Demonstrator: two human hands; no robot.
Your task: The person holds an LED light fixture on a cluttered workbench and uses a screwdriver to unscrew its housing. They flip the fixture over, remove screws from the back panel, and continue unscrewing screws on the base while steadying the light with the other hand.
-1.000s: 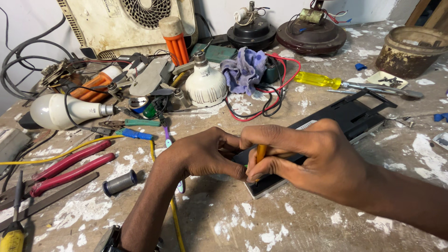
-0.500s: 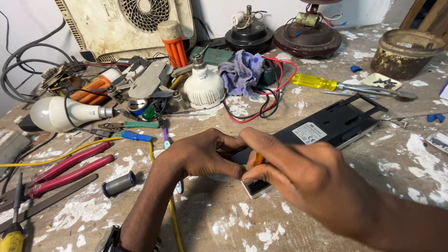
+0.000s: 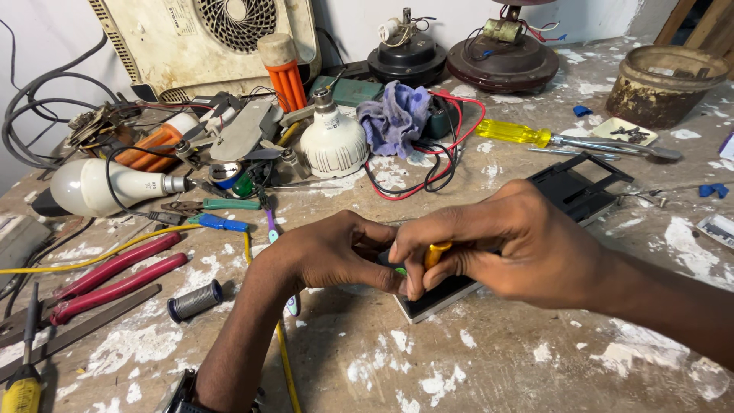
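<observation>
**One head camera, looking down at the bench**

The single view sits close above the workbench (image 3: 428, 367), tilted forward and down. The wall lies toward 12 o'clock; both forearms enter from 6 and 4 o'clock.

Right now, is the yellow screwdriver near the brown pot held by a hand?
No, the yellow screwdriver lies alone on the table.

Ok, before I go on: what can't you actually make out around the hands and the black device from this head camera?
- Tip of the yellow-handled tool: hidden by the right hand and left hand.
- Near end of the black device: mostly covered by both hands; the spot being worked on is unseen.
- Small green bit at the fingertips: too small to identify.
- Red-handled pliers: jaws run off the left edge.
</observation>
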